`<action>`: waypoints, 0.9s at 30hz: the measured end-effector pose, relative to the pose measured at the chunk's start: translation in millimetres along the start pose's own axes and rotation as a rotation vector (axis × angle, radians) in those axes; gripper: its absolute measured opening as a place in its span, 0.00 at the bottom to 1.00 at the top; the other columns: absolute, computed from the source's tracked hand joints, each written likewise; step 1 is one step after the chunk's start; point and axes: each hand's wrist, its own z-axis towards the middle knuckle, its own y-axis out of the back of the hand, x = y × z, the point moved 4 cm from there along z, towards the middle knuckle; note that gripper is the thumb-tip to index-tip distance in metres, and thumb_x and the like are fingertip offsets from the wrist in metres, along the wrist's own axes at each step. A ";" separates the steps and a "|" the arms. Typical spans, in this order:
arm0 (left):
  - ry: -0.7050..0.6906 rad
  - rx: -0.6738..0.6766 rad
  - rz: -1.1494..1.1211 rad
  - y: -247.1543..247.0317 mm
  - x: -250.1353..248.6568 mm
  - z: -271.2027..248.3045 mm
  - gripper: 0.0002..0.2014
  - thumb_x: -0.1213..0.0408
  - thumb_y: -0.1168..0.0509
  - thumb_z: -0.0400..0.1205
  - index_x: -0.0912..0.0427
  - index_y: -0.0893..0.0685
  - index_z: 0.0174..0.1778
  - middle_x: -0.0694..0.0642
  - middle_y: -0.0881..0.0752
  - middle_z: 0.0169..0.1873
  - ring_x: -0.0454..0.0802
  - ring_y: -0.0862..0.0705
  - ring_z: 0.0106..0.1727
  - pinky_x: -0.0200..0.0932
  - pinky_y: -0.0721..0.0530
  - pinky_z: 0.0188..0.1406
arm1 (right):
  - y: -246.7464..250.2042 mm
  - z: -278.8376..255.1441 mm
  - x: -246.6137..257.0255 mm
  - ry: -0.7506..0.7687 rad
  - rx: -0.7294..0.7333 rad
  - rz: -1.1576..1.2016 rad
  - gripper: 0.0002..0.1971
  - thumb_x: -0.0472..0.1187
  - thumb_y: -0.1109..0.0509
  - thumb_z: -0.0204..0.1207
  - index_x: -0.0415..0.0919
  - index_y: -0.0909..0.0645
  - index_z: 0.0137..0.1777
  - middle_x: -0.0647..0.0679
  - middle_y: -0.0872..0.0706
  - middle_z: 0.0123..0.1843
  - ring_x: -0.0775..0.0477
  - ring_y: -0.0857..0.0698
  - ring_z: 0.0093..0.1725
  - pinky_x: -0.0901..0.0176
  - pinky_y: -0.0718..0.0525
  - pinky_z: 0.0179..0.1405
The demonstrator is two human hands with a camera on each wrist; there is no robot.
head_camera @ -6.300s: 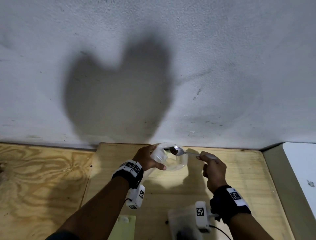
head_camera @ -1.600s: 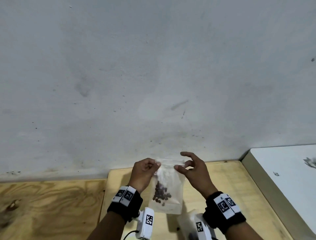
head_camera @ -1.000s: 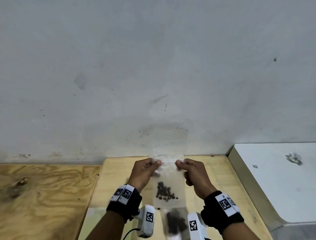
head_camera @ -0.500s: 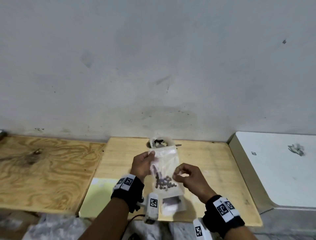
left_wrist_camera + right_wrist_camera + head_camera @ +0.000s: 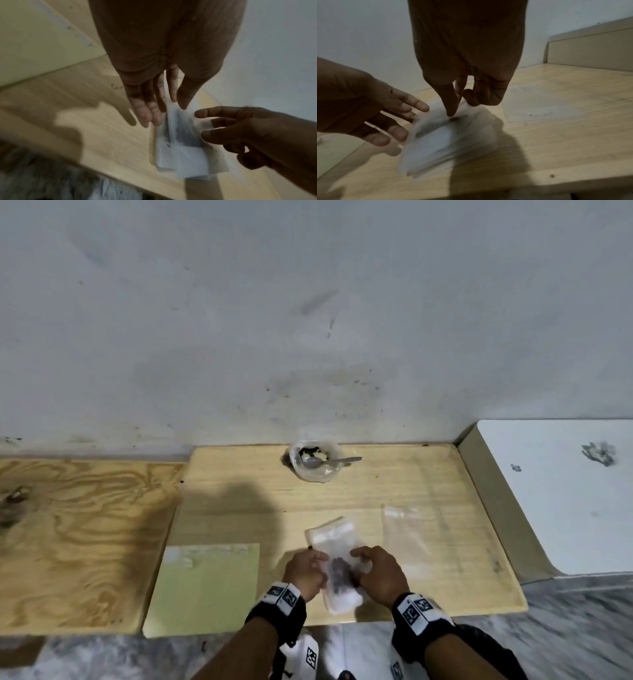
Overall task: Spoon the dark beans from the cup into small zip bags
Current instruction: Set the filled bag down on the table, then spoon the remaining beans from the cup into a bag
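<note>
A small clear zip bag (image 5: 337,570) with dark beans in it lies low over the pale board (image 5: 239,508) near its front edge, on top of other blurred bags (image 5: 464,146). My left hand (image 5: 320,559) touches the bag's left edge (image 5: 171,121) with straight fingers (image 5: 145,112). My right hand (image 5: 358,554) pinches the bag's right side, thumb tip down on the bag (image 5: 447,135) and the other fingers curled. The clear cup (image 5: 315,470) with a few beans stands at the back by the wall, the metal spoon (image 5: 330,462) resting in it.
An empty zip bag (image 5: 404,529) lies flat to the right of my hands. A pale green sheet (image 5: 209,583) covers the board's front left corner. A plywood panel (image 5: 85,542) adjoins on the left, a raised white block (image 5: 565,494) on the right.
The bean bag, held up at the wall by both hands, has come down onto the bags near the board's front edge. Earlier the right hand held the spoon at the cup; now it rests there.
</note>
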 end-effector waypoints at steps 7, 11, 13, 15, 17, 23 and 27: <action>-0.154 0.140 0.446 19.3 -19.6 16.4 0.08 0.58 0.27 0.77 0.49 0.10 0.52 0.51 0.09 0.50 0.49 0.11 0.51 0.39 0.16 0.54 | 9.8 4.5 -9.5 -0.040 -0.031 -0.040 0.23 0.44 0.21 0.69 0.58 0.17 0.65 0.54 0.24 0.69 0.49 0.20 0.69 0.62 0.23 0.62; -0.197 0.209 0.372 7.2 -62.1 23.3 0.07 0.54 0.29 0.79 0.48 0.12 0.51 0.50 0.10 0.43 0.44 0.13 0.40 0.34 0.18 0.40 | 46.4 9.8 -32.0 -0.098 -0.159 0.043 0.18 0.41 0.23 0.70 0.55 0.16 0.59 0.50 0.17 0.63 0.45 0.17 0.64 0.55 0.20 0.60; -0.188 0.225 0.274 -11.0 -81.4 31.6 0.07 0.56 0.29 0.80 0.53 0.12 0.49 0.52 0.12 0.40 0.44 0.15 0.34 0.33 0.19 0.32 | 67.4 16.1 -47.8 -0.176 -0.218 0.096 0.15 0.41 0.23 0.71 0.53 0.16 0.57 0.49 0.17 0.60 0.45 0.16 0.61 0.56 0.21 0.57; -0.145 0.238 0.224 -34.4 -95.3 41.4 0.06 0.57 0.29 0.80 0.54 0.12 0.47 0.55 0.12 0.40 0.48 0.14 0.33 0.36 0.18 0.33 | 87.2 25.3 -65.7 -0.248 -0.262 0.112 0.16 0.42 0.23 0.71 0.48 0.15 0.60 0.47 0.15 0.61 0.46 0.17 0.57 0.58 0.22 0.53; -0.107 0.256 0.205 -60.6 -102.4 53.7 0.05 0.56 0.29 0.80 0.53 0.14 0.42 0.55 0.13 0.39 0.51 0.14 0.37 0.39 0.19 0.37 | 102.6 34.6 -81.6 -0.305 -0.256 0.118 0.21 0.44 0.23 0.72 0.45 0.17 0.65 0.44 0.14 0.62 0.45 0.17 0.56 0.57 0.21 0.53; -0.017 0.145 0.263 -118.2 -107.8 83.9 0.10 0.56 0.30 0.80 0.60 0.11 0.42 0.55 0.15 0.42 0.56 0.16 0.47 0.44 0.20 0.51 | 114.4 56.8 -113.8 -0.359 -0.110 0.085 0.32 0.53 0.24 0.73 0.40 0.24 0.74 0.42 0.18 0.71 0.38 0.19 0.68 0.52 0.20 0.64; 0.025 0.086 0.354 -135.1 -111.1 89.8 0.07 0.55 0.32 0.81 0.52 0.14 0.40 0.58 0.14 0.45 0.58 0.17 0.48 0.44 0.20 0.53 | 110.8 64.1 -116.8 -0.320 -0.103 0.131 0.24 0.53 0.24 0.72 0.43 0.20 0.65 0.45 0.15 0.62 0.42 0.17 0.62 0.57 0.22 0.55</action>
